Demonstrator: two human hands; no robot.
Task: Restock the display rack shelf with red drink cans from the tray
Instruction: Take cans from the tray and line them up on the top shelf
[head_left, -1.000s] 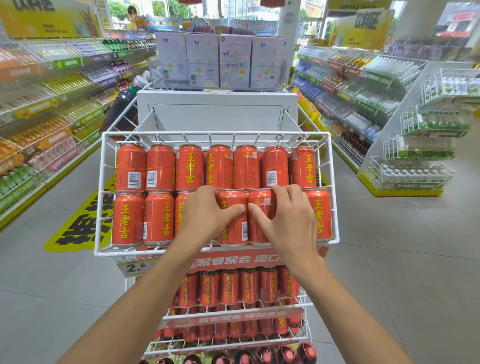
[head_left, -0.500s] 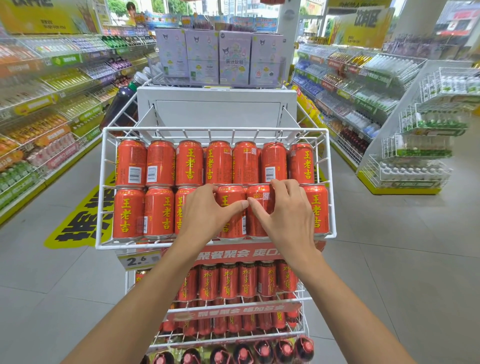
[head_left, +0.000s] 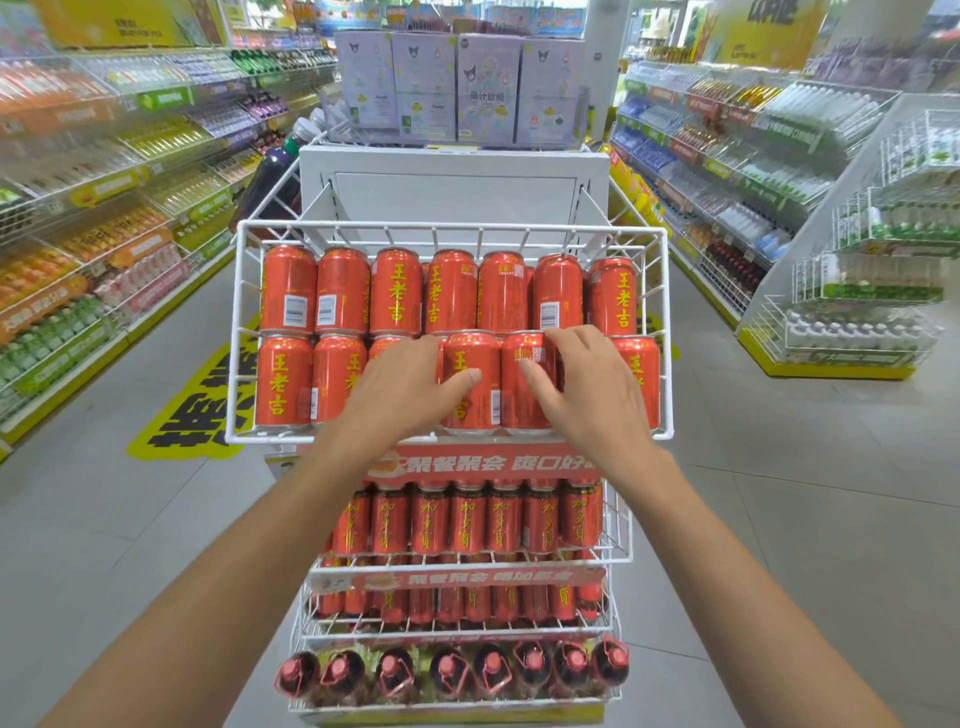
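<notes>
The red drink cans (head_left: 397, 291) stand upright in two rows in the top wire shelf (head_left: 447, 226) of the display rack (head_left: 452, 166), the back row full from side to side, the front row just before it. Half a second ago your two thumbs almost met over the two middle cans (head_left: 475, 348) of the front row. Now your hands are drawn apart, and these two cans show between them nearly from top to bottom.

Your left hand (head_left: 395, 395) lies on the front row left of the middle. Its thumb is stretched straight across the face of one middle can and its fingers reach over the can beside it. It rests on them and does not grip. Your right hand (head_left: 592, 395) lies to the right with the fingers spread and only lightly bent. The thumb touches the other middle can, and the palm covers the next can almost wholly. It holds nothing either. Earlier the fingers of both hands were more closed together.

The cans themselves have not shifted in their places.

Below the shelf the red banner (head_left: 488, 462) is in the same place, with darker red cans (head_left: 467, 519) under it. More of the rack shows now, down to the dark bottles (head_left: 447, 675) with pink caps at the bottom.
</notes>
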